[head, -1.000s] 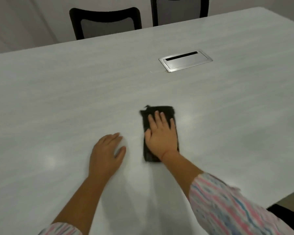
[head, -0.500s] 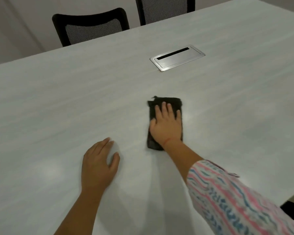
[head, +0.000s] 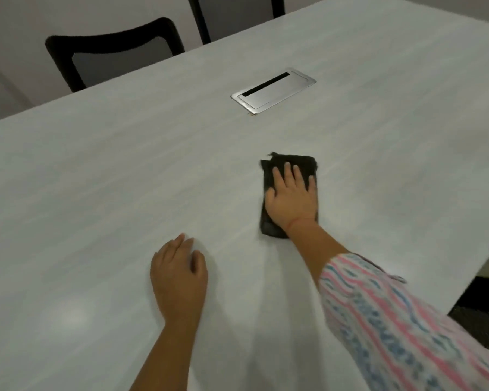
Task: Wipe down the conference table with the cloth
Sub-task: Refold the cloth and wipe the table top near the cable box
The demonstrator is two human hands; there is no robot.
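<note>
Head view.

1. Conference table (head: 96, 179): pale, faintly grained top filling most of the view. Its right edge runs off the picture.
2. Cloth (head: 305, 162): dark, folded to an oblong, lying flat on the table right of centre, on the near side of the hatch and well apart from it.
3. My right hand (head: 291, 198): laid flat on the cloth, fingers straight and a little spread, palm pressing down. It covers most of the cloth, so only the far end, the left edge and a near corner show.
4. My left hand (head: 178, 275): resting on the bare table nearer to me, left of the cloth and apart from it, fingers loosely bent, holding nothing.
5. Metal cable hatch (head: 273, 91): set flush in the top, lid closed. Its dark slot (head: 266, 84) shows nothing of what is inside.
6. Striped sleeve (head: 393, 320): on my right forearm, blurred and cut off by the lower right corner.
7. Two black chairs (head: 116, 52) at the far edge: only the backs show, and the right one is cropped at the top.
</note>
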